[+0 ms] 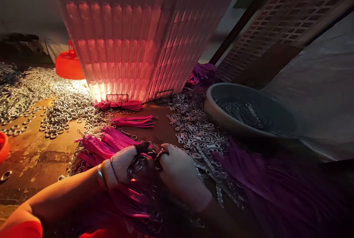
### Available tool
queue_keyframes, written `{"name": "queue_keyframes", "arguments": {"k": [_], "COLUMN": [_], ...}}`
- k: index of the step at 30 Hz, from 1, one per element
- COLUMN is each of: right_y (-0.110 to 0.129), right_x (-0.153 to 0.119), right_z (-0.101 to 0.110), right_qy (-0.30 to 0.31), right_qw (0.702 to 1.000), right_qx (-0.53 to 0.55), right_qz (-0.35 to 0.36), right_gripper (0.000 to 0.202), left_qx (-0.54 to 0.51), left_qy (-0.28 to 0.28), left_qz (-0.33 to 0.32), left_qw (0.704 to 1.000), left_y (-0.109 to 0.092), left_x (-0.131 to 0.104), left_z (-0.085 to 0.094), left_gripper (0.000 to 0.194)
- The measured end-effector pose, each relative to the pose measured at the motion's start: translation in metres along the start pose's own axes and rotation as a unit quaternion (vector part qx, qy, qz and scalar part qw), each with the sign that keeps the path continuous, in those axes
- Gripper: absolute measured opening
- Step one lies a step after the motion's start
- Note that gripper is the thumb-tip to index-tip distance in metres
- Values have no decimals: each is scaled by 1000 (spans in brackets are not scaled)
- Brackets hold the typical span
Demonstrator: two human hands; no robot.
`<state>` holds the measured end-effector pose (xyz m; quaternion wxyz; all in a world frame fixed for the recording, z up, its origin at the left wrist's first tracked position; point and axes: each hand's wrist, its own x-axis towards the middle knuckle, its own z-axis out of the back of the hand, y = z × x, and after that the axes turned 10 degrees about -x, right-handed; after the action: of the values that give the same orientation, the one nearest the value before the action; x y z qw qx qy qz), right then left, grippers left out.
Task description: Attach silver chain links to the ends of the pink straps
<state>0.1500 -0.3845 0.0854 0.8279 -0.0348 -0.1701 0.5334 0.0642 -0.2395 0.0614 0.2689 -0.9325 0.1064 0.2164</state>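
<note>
My left hand (121,164), in a pale knit glove with dark fingertips, is closed around a bunch of metal rings (139,168) in front of me. My right hand (179,173), gloved too, meets it from the right, its fingers pinched on a small metal clasp (160,152). Shadow and blur hide the exact shape of what lies between the fingers. Below the left hand hang magenta straps (132,201) with metal rings at their ends. A pile of pink straps (110,142) lies just beyond the left hand.
Loose metal rings (66,110) heap at the left, under a red lamp (69,64). Metal clasps (190,134) spread right of centre beside a grey basin (211,105). Translucent ribbed panels (118,46) stand at the back. Purple straps (249,175) lie at the right.
</note>
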Motion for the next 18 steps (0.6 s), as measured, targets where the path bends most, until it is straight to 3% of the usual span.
{"name": "queue_keyframes", "arguments": {"k": [4,7,12,15,17,18], "right_y": [-11,-12,-3,-2,-4,-4], "right_x": [3,3,-5,-11,-13,-13], "right_z": [10,10,-8,-22,-29,-33], "right_qy": [72,81,-44,-55,-66,-83], "right_qw": [996,989,984,960,951,948], "right_qx": [52,125,172,262,272,266], "right_qz": [4,23,-26,-81,-132,-151], "right_gripper": [13,9,9,13,18,20], "left_qx": [59,142,111,176,342,437], "left_qy": [-1,-4,-51,-52,-76,-100], "left_qz": [-64,-92,-88,-79,-73,-86], "left_qw": [996,986,989,980,934,890], "left_y": [-6,-5,-6,-20,-40,-54], "left_x": [-19,-23,-21,-8,13,28], "left_z": [-9,-15,-22,-23,-22,-21], "left_gripper": [20,16,19,21,20,21]}}
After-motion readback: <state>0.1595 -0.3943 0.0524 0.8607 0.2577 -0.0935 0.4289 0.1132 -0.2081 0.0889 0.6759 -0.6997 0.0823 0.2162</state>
